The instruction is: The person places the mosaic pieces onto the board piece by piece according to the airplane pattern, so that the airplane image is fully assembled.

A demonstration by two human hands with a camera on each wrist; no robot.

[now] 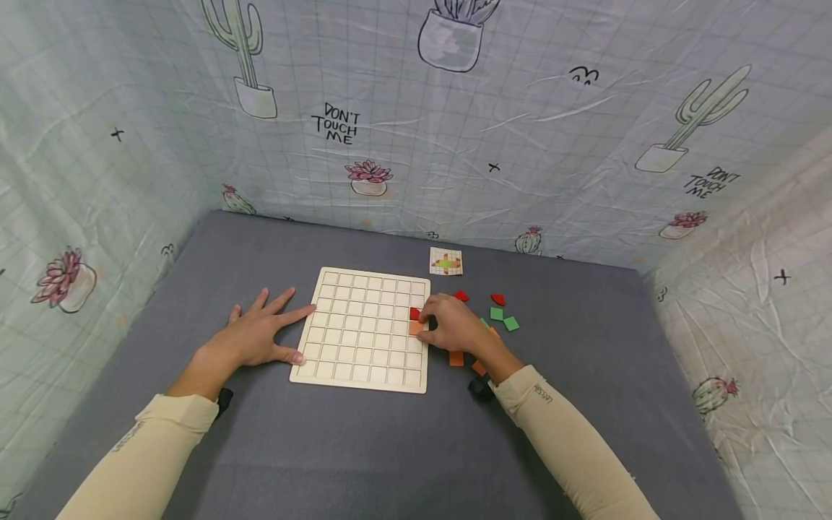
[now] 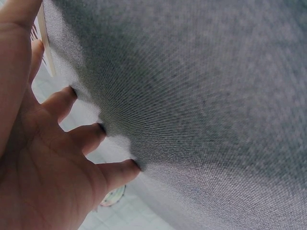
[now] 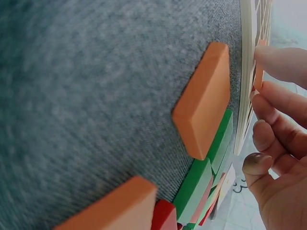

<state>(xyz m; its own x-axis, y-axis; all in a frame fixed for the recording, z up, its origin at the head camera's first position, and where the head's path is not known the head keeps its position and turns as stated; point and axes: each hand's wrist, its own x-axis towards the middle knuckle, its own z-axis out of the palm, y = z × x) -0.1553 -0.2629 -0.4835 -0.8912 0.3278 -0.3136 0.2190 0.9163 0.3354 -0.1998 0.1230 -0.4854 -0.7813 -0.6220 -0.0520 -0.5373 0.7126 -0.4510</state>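
Note:
A pale wooden grid board lies flat on the table. My left hand is spread at its left side, thumb and index finger touching the edge, the other fingertips on the cloth in the left wrist view. At the board's right edge, my right hand pinches an orange square tile between thumb and index finger. The tile sits over a cell in the right column, and the right wrist view shows its thin edge. Just above it is a red piece, partly covered by the fingers.
Right of the board lie loose pieces: green squares, red curved pieces and orange squares, some hidden under the right hand. A small pattern card rests behind the board. Printed curtains enclose the grey table.

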